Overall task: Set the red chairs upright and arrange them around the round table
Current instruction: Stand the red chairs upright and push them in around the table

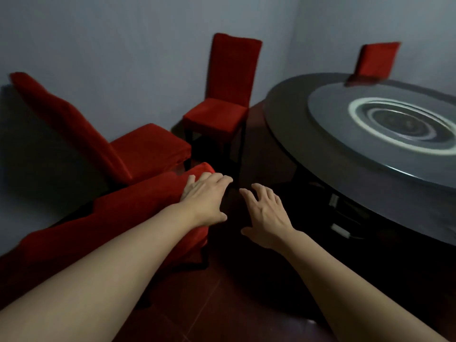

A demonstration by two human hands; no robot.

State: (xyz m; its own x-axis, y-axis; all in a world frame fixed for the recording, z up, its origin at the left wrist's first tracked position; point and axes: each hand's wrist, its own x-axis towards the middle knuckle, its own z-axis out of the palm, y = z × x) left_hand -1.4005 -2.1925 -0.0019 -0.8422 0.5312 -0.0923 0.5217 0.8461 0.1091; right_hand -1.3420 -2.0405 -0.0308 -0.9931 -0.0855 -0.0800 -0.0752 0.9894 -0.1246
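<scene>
Four red chairs can be seen around the round desk (283, 124). One chair (222, 95) is already set upright beside the desk's near-left edge, and the back of another chair (375, 61) is seen standing at the far side. Two are judged still to be dealt with: a tilted chair (103, 144) is seen leaning back towards the grey wall (111, 40) at the left, and a nearest chair (118, 218) appears to be lying low across the foreground, though its exact posture is hidden by the arms and the dim light. The task is therefore judged to be roughly half done.

The left hand (204, 196) is laid on the rounded end of the nearest chair, its fingers extended over the fabric and slightly bent; whether a grip has been closed cannot be told. The right hand (265, 213) is held in the air just beside it, fingers spread and relaxed, with nothing taken hold of.

All the chairs are covered in a soft, velvety red fabric with rounded corners; dark legs are visible under the upright one. The desk is dark, glossy and circular, and is topped by a grey turntable disc (345, 134) of glassy look, on which blurred rings of reflected light are shown. The floor (209, 304) is laid with dull reddish tiles.
</scene>
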